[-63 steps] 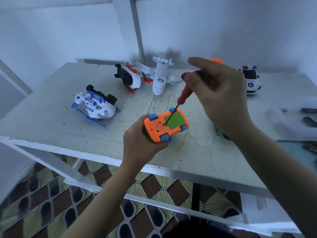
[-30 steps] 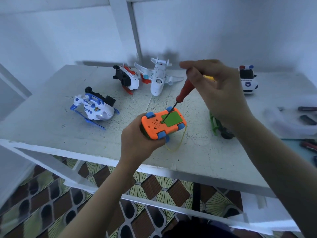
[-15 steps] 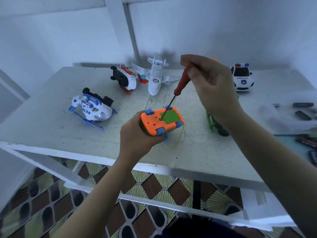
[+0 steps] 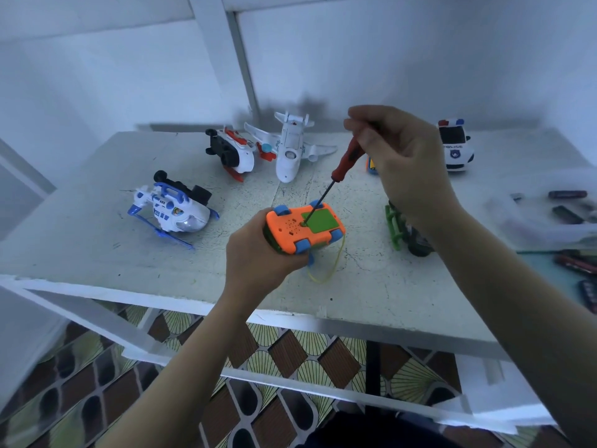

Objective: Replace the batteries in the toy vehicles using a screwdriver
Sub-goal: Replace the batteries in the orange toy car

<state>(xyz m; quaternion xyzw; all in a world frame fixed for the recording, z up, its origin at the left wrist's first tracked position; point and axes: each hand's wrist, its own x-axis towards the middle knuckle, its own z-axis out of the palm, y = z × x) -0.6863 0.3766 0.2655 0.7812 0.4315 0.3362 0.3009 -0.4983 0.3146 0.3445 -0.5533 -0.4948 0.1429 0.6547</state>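
My left hand [image 4: 258, 263] grips an orange toy car [image 4: 290, 229] with blue wheels, held upside down just above the table. Its green battery cover [image 4: 321, 219] faces up. My right hand [image 4: 407, 169] pinches the top of a red-handled screwdriver [image 4: 347, 160]. The thin black shaft slants down to the left, and its tip sits at the left edge of the green cover. A yellow string [image 4: 326, 270] hangs from the car onto the table.
On the white table [image 4: 80, 240] lie a blue-and-white helicopter [image 4: 174, 210], a red-and-white toy [image 4: 231, 151], a white plane [image 4: 290, 147], a police car [image 4: 455, 145] and a green vehicle [image 4: 407, 231]. Batteries [image 4: 568, 205] lie at the right. Patterned floor shows below the table edge.
My right hand has shifted its fingers on the screwdriver handle, with the tip staying at the green cover. The car in my left hand has barely moved; the view drifted slightly.
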